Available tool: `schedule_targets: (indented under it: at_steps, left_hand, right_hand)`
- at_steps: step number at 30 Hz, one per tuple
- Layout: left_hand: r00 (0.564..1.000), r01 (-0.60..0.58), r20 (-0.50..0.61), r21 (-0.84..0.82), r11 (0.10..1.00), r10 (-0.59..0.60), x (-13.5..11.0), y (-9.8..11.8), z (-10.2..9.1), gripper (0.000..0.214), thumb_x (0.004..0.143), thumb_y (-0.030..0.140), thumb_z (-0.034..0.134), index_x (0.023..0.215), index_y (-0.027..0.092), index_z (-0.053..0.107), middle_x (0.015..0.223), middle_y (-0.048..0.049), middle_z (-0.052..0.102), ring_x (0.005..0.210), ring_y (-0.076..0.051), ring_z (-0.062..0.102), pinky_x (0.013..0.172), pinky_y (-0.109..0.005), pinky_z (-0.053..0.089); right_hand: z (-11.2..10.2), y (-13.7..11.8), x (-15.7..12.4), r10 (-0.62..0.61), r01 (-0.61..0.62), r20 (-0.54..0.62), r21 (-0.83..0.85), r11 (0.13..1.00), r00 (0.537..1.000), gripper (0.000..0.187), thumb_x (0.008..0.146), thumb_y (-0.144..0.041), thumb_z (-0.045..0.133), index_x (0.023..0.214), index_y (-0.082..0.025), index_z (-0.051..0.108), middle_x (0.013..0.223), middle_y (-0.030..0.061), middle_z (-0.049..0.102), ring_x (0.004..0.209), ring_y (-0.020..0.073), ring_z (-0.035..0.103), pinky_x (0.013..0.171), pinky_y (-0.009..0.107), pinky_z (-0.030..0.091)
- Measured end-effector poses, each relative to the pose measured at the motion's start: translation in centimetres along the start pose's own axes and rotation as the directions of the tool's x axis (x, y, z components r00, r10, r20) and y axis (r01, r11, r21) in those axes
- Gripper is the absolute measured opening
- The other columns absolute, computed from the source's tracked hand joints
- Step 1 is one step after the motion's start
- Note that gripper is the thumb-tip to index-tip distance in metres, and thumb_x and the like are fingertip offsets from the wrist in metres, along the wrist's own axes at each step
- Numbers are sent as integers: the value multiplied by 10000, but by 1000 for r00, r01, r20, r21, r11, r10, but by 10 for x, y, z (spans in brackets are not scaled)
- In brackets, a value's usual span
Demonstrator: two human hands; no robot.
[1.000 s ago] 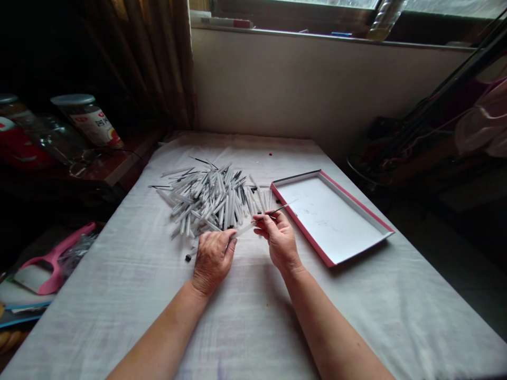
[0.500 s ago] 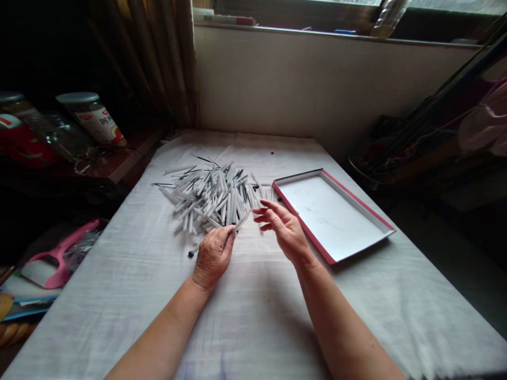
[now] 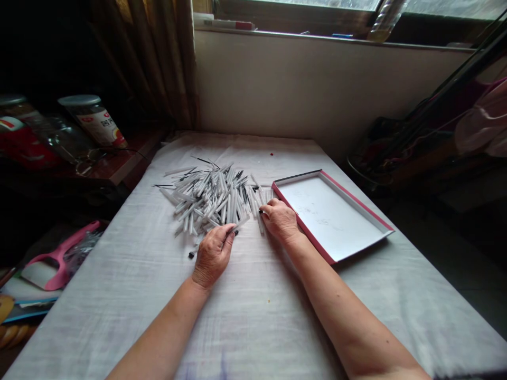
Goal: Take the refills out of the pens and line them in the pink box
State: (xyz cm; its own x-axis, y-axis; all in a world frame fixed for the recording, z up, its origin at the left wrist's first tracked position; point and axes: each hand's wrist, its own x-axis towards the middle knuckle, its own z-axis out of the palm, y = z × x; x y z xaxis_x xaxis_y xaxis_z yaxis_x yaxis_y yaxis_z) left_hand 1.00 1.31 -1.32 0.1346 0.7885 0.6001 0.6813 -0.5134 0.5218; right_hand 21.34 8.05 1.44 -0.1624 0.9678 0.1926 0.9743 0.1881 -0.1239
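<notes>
A clear pen barrel (image 3: 242, 222) pokes out of my left hand (image 3: 213, 251), closed round it at the near edge of the heap. A small black piece (image 3: 236, 233) shows by that hand's fingertips. My right hand (image 3: 280, 219) is low over the cloth between heap and tray, thumb and fingers pinched at a small black piece (image 3: 261, 212) that looks like a pen cap. Loose pen parts (image 3: 209, 195), clear barrels and dark thin refills, lie heaped beyond my left hand. Several clear barrels (image 3: 254, 198) lie beside my right fingers.
A shallow white tray with red edges (image 3: 336, 216) lies right of my right hand. A black cap (image 3: 191, 255) rests left of my left hand. White cloth (image 3: 245, 327) covers the table. Jars (image 3: 97, 121) and a pink-handled tool (image 3: 59, 256) are at the left.
My right hand has come down from above the barrel's tip to the cloth, its spread fingers now pinched at a black piece. My left hand stays in place with the barrel.
</notes>
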Motion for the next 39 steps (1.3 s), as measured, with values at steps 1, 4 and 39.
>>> schedule_targets:
  at_steps: [1, 4, 39]
  left_hand:
    - [1000, 2, 8, -2, 1000, -2, 0, 0, 0, 209, 924, 226, 511, 1091, 188, 631, 937, -60, 708, 881, -180, 666, 815, -300, 528]
    - [1000, -4, 25, -8, 1000, 4, 0, -1, 0, 215, 922, 216, 511, 1092, 188, 638, 958, -63, 705, 896, -183, 658, 832, -308, 521]
    - [969, -86, 242, 138, 987, 50, -2, 7, 0, 273, 935, 243, 483, 1139, 198, 660, 991, -71, 699, 891, -203, 634, 789, -328, 511]
  right_hand:
    - [0, -1, 3, -8, 8, 7, -10, 1000, 1000, 217, 858, -226, 545, 956, -252, 737, 1056, 82, 668, 964, 241, 591, 644, 286, 423]
    - [-2, 0, 4, -21, 21, -24, -4, 1000, 999, 198, 859, -203, 536, 923, -202, 724, 1038, 114, 674, 961, 248, 588, 708, 299, 425]
    - [8, -4, -67, 206, -111, 61, 965, 237, 977, 200, 750, -353, 643, 865, -195, 686, 827, 48, 706, 758, 172, 631, 684, 285, 498]
